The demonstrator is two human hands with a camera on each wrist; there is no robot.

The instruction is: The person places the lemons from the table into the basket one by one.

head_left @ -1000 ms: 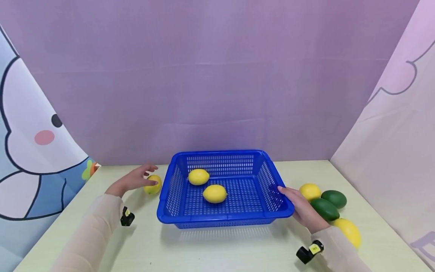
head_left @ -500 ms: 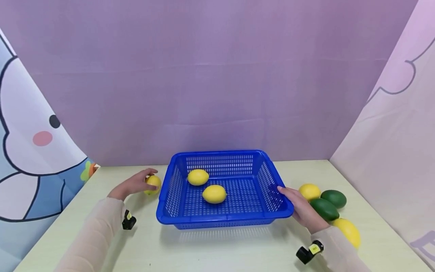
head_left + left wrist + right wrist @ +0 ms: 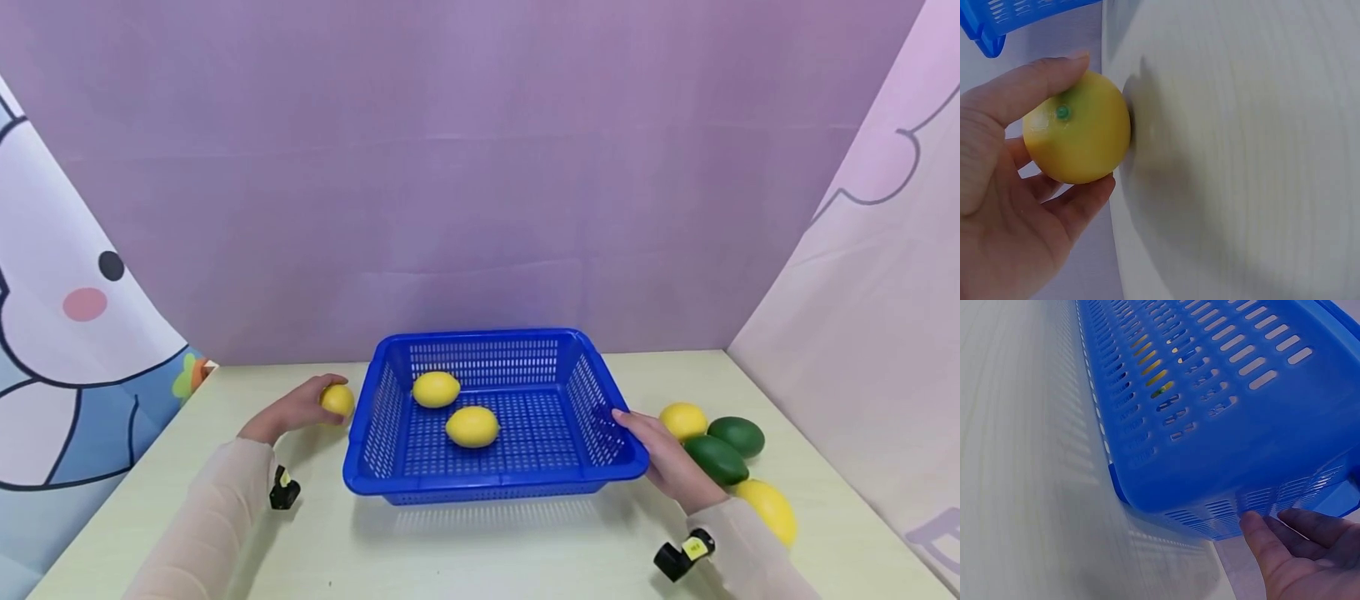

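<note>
The lemon [image 3: 1079, 140] sits within the grasp of the left hand [image 3: 292, 408], thumb against one side and fingers curved round the other, spread just as wide as the fruit. Its green stem end faces the left wrist view, so its long axis seems to run away from the wrist, roughly in line with the reach; foreshortening leaves that uncertain. The basket [image 3: 497, 478] stands just beside, to the right of the lemon, its left rim between the held fruit and the two loose lemons [image 3: 472, 427] inside. The left hand is clearly the nearer one; the right hand [image 3: 671, 462] is across at the basket's opposite end, fingers holding it by the rim. Whether the held lemon touches the counter [image 3: 420, 558] I cannot tell
</note>
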